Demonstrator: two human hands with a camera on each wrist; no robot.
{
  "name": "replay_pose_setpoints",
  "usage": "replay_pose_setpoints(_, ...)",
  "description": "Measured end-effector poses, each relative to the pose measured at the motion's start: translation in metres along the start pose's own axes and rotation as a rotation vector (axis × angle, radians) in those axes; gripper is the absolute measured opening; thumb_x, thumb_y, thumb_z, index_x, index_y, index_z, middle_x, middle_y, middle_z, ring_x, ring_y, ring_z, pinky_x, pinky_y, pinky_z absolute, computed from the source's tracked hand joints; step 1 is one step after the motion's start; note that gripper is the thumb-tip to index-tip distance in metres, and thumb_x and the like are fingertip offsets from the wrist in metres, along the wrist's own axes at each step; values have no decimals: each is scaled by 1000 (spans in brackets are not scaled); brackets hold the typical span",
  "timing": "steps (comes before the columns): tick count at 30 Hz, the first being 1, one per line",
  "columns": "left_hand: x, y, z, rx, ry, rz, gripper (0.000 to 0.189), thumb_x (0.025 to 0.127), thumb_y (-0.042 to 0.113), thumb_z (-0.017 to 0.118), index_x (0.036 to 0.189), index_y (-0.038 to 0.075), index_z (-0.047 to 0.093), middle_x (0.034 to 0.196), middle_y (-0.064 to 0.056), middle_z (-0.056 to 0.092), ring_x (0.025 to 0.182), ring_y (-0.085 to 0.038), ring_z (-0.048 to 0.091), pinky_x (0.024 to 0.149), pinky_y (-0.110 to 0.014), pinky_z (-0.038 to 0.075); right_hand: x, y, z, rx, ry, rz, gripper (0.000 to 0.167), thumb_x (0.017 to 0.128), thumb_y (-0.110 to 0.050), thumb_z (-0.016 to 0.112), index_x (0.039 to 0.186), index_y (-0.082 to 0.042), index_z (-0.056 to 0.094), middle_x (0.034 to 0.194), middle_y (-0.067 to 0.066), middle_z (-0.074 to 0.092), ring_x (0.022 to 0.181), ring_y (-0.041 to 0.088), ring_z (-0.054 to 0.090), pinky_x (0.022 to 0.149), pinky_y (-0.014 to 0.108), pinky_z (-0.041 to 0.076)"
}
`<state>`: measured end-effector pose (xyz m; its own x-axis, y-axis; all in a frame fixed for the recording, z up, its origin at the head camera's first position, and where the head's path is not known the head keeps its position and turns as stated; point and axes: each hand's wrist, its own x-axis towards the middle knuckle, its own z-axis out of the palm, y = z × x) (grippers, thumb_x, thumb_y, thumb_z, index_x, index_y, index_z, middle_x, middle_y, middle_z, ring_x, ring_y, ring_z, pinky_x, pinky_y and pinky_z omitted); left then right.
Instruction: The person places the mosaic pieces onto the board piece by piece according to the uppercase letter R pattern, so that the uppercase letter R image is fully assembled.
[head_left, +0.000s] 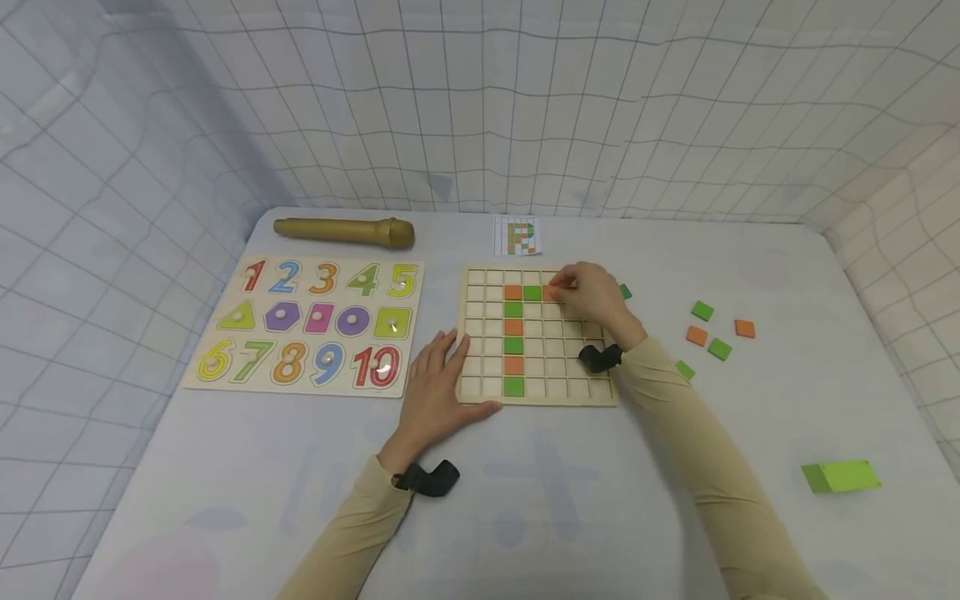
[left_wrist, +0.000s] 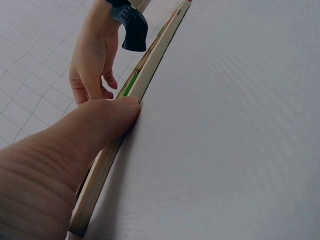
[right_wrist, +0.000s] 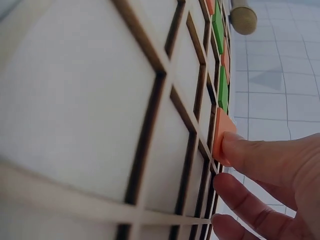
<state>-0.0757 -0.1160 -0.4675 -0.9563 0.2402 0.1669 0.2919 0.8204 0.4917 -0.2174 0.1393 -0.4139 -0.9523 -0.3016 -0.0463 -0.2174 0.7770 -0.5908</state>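
A wooden grid board [head_left: 555, 401] lies on the table, with a column of alternating orange and green square tiles in it. From the column's top, a green tile [head_left: 532, 293] extends the row to the right. Beside that green tile, my right hand [head_left: 594, 296] pinches an orange tile [right_wrist: 223, 125], which sits tilted at its cell in the right wrist view. My left hand [head_left: 435, 392] rests at the board's lower left corner, fingers spread along the left side. Its thumb [left_wrist: 120, 111] lies against the front edge.
Left of the board lies a number-and-shape puzzle [head_left: 341, 333], with a gold microphone [head_left: 345, 232] behind it. A small pattern card [head_left: 517, 237] lies beyond the board. Several loose tiles [head_left: 702, 311] are scattered on the right, and a green block [head_left: 842, 477] stands nearer the front.
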Motion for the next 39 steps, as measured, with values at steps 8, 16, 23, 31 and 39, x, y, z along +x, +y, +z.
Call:
replay_pose_setpoints(8, 1, 1, -2, -7, -4, -1, 106, 66, 59, 76, 147, 5, 34, 151, -14, 26, 140, -29, 14, 110, -47, 13, -1, 1, -1, -95, 9, -17, 21, 91, -19, 66, 105, -6, 74, 105, 13, 67, 95, 29, 58, 72, 40, 47)
replay_pose_setpoints(16, 2, 1, -2, -6, -8, -4, 106, 67, 59, 77, 147, 5, 34, 151, -14, 26, 140, -29, 15, 110, -46, 14, -4, -1, -3, -107, 5, -43, 21, 91, -17, 65, 107, -6, 73, 101, 14, 65, 83, 26, 53, 67, 36, 39)
replay_pose_setpoints(23, 1, 1, -2, -4, -11, -9, 106, 66, 59, 76, 147, 5, 34, 151, -13, 26, 140, -28, 14, 110, -46, 14, -5, 4, -3, -90, -17, -98, 24, 92, -15, 64, 111, -3, 71, 94, 13, 64, 81, 26, 51, 69, 38, 39)
replay_pose_setpoints(31, 0, 1, -1, -12, -10, -10, 105, 67, 59, 76, 147, 5, 34, 151, -13, 26, 140, -29, 14, 109, -48, 14, -4, 11, -5, -28, -15, -142, 26, 92, -15, 63, 113, 0, 69, 96, 15, 64, 85, 27, 54, 73, 41, 44)
replay_pose_setpoints(39, -1, 2, -3, -3, -7, -10, 105, 67, 59, 76, 147, 5, 34, 151, -14, 27, 139, -29, 15, 109, -47, 15, -8, 25, -19, 67, 129, -128, 27, 93, -15, 61, 114, 1, 67, 105, 18, 64, 91, 32, 55, 79, 46, 44)
